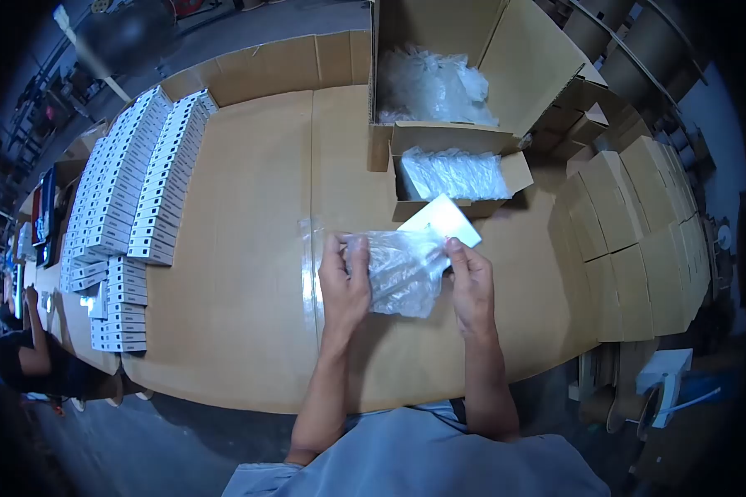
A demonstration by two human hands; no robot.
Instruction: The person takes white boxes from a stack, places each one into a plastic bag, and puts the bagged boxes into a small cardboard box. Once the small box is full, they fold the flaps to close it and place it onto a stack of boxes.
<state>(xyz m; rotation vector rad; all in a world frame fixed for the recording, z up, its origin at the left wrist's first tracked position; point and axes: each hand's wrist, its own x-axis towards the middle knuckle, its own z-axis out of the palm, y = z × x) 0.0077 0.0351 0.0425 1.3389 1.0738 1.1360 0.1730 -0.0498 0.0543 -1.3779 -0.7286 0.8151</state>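
Note:
A clear plastic bubble bag is stretched between my two hands above the cardboard-covered table. My left hand pinches its left edge between thumb and fingers. At its upper right corner, my right hand is closed on the bag. A flat white box lies just beyond the bag, its lower part hidden by the bag and my right fingers; whether my right hand touches it I cannot tell. Behind it stands an open small carton holding bubble-wrapped items.
A large open carton with plastic bags stands at the back. Long stacks of white boxes line the left side. Brown cartons are stacked at the right. A person is at the far left.

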